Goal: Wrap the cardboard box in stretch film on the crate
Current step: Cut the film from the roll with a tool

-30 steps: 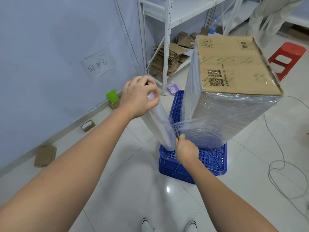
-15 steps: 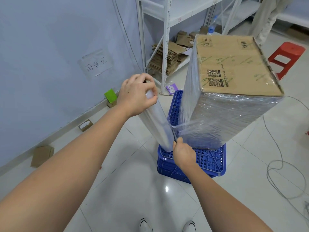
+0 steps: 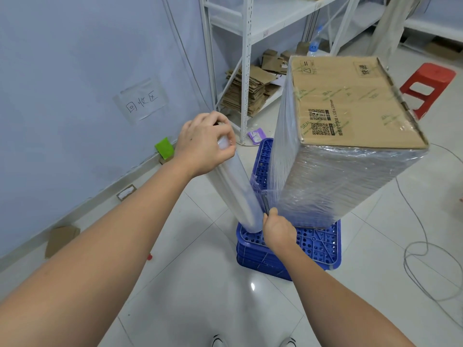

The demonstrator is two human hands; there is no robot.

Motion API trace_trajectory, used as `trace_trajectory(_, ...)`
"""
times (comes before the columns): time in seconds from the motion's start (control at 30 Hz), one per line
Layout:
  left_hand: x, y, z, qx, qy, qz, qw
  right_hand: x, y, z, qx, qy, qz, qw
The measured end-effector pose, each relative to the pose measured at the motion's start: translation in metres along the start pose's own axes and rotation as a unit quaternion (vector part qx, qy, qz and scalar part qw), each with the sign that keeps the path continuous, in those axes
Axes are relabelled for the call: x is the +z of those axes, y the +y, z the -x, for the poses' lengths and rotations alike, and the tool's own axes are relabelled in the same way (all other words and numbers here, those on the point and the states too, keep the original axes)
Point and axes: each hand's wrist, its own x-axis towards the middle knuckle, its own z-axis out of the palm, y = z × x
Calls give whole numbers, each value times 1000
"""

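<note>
A tall cardboard box (image 3: 348, 101) stands upright on a blue perforated crate (image 3: 318, 244). Its sides are covered in clear stretch film (image 3: 323, 186); the top is bare cardboard. A roll of stretch film (image 3: 238, 189) stands tilted just left of the box, its lower end over the crate's corner. My left hand (image 3: 204, 144) grips the roll's top end. My right hand (image 3: 278, 227) pinches a thin dark tool against the short span of film between roll and box, near the box's lower corner. The tool's tip is hard to make out.
A white metal shelf rack (image 3: 246, 68) with stacked flattened cardboard (image 3: 245, 92) stands behind the crate. A red plastic stool (image 3: 426, 83) is at the right. A grey cable (image 3: 426, 259) loops over the floor at right. The blue wall (image 3: 87, 71) is close on the left.
My right hand has slid slightly up along the film between roll and box. The roll and my left hand have barely shifted.
</note>
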Motion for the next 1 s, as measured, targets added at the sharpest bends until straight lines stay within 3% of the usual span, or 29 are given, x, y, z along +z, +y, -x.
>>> trace_trajectory(0.23, -1, -6, 0, -10, 8, 1, 1000, 34, 28, 32, 5, -17, 40, 999)
trace_trajectory(0.5, -1, -3, -3, -9, 6, -3, 1000, 12, -5, -7, -7, 5, -20, 1000)
trace_trajectory(0.8, 1, 3, -16, 13, -15, 0, 1000, 48, 37, 20, 34, -36, 36, 998)
trace_trajectory(1.0, 3, 8, -21, 27, -23, -1, 999, 27, 12, -9, -5, 16, -1, 1000)
